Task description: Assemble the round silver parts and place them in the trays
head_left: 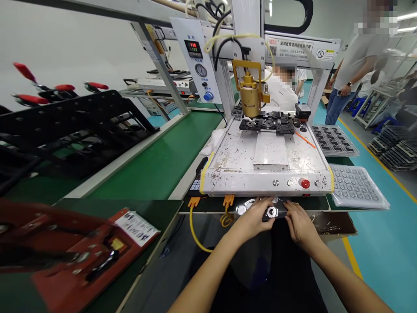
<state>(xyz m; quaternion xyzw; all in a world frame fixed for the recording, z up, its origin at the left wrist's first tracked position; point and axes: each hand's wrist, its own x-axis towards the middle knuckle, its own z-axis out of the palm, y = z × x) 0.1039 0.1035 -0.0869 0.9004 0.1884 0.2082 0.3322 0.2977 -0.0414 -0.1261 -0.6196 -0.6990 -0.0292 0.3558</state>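
At the front edge of the bench, a small dark flat part with a round silver ring [272, 212] lies between my two hands. My left hand [256, 219] grips its left side, thumb below and fingers on top. On the right side, my right hand [300, 224] is closed with its fingertips at the part's edge. Just left of my left hand rests another silver round piece [241, 209], partly hidden by the fingers. Finer detail of both pieces is too small to make out.
A white bench-top machine [234, 174] with a gold cylinder head [249, 98] and black fixtures [269, 124] stands ahead. To the right are clear trays [358, 187]; below them, a cardboard box [339, 224]. A red press [81, 261] stands at left. A person [353, 65] stands at right.
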